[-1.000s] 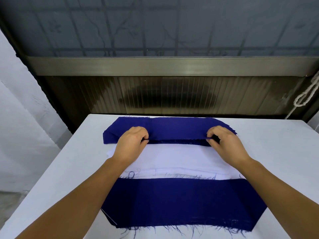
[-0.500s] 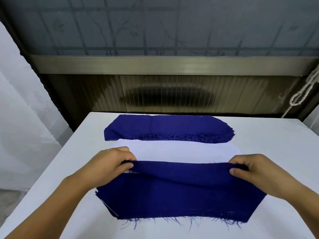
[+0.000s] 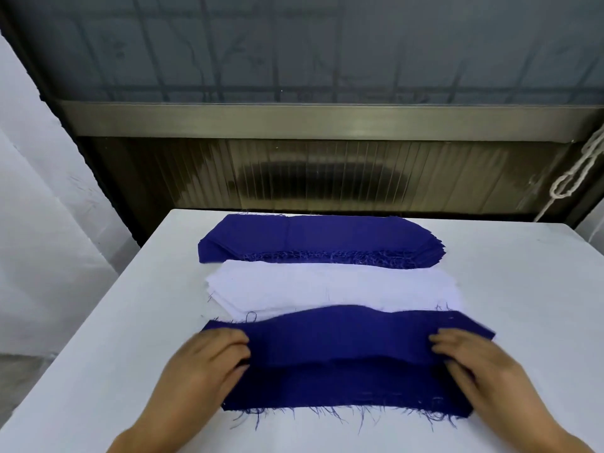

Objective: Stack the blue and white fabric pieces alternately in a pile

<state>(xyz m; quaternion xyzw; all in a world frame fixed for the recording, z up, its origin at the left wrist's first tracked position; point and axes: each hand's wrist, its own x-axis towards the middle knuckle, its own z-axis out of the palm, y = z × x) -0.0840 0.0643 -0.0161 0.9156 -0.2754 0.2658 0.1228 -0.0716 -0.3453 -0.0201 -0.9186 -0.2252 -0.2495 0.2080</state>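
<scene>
A stack of blue fabric pieces (image 3: 320,241) lies at the far side of the white table (image 3: 523,289). Just in front of it sits a stack of white pieces (image 3: 327,286). Nearest me is the mixed pile (image 3: 343,393), blue on top with a frayed front edge. A single blue piece (image 3: 340,335) hangs a little above that pile, sagging in the middle. My left hand (image 3: 209,364) pinches its left end and my right hand (image 3: 470,361) pinches its right end. Both hands are blurred by motion.
A metal rail and a dark ribbed panel (image 3: 327,178) stand behind the table's far edge. A white knotted rope (image 3: 575,178) hangs at the right. White cloth (image 3: 39,191) drapes along the left side.
Both hands took a blue piece from the far stack and carried it toward me over the white stack. It now hangs over the near pile, lower and closer than before.
</scene>
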